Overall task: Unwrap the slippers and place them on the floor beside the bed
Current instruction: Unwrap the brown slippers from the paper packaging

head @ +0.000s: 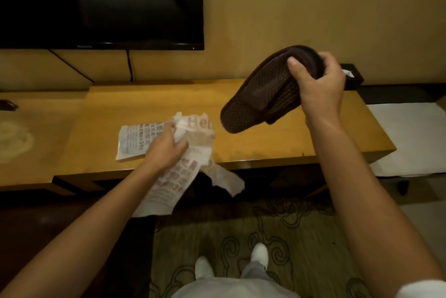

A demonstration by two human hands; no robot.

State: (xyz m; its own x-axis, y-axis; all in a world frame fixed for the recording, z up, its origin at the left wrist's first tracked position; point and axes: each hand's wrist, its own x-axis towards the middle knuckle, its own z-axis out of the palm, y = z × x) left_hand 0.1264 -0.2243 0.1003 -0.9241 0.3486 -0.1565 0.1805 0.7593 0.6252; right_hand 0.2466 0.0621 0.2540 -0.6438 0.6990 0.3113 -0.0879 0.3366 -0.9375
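My right hand (318, 85) grips a pair of dark brown woven slippers (260, 95) by one end and holds them in the air above the wooden table (301, 143), the free end tilted down to the left. My left hand (166, 145) rests on the torn white printed paper wrapper (178, 162), fingers closed on it. Part of the wrapper lies flat on the table; the rest hangs crumpled over the front edge. No bed is in view.
A black television (101, 3) hangs on the wall behind the table, cables below it. A dark tissue box (351, 75) stands at the back right. A white cloth (407, 138) lies to the right. Patterned carpet (301, 237) and my white shoes are below.
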